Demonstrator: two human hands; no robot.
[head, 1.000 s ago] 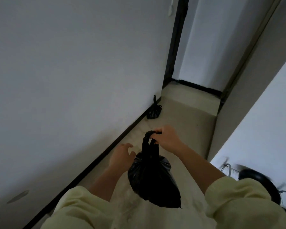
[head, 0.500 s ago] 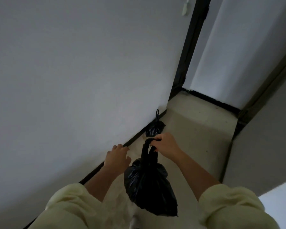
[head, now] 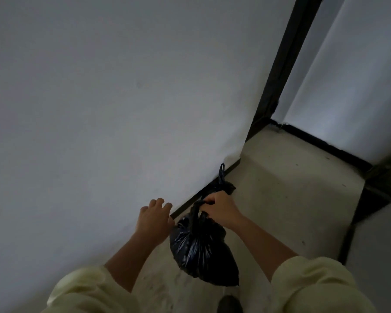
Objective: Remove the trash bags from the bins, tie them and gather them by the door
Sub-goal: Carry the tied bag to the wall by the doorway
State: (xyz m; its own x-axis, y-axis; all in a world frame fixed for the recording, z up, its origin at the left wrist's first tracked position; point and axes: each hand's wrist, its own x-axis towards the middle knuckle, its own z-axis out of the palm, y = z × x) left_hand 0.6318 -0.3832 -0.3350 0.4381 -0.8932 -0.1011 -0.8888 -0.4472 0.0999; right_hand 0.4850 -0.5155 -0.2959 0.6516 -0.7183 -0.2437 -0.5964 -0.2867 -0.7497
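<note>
A tied black trash bag (head: 201, 251) hangs in the air from my right hand (head: 220, 207), which grips its knotted handles. My left hand (head: 155, 219) floats just left of the bag with fingers loosely curled, holding nothing. A second tied black trash bag (head: 224, 185) sits on the floor against the wall's dark baseboard, just beyond my right hand and partly hidden by it. The door (head: 357, 77) stands ahead at the right, pale with a dark frame (head: 278, 64).
A grey wall (head: 99, 109) runs along the left. The pale floor (head: 291, 188) of the narrow corridor stretches to the door threshold. A dark post (head: 375, 190) and another wall close the right side. A shoe tip (head: 229, 304) shows at the bottom.
I have walked closer to the door and the floor bag, which now lies right behind my right hand. The hanging bag stays in my right hand; my left hand has stayed beside it.
</note>
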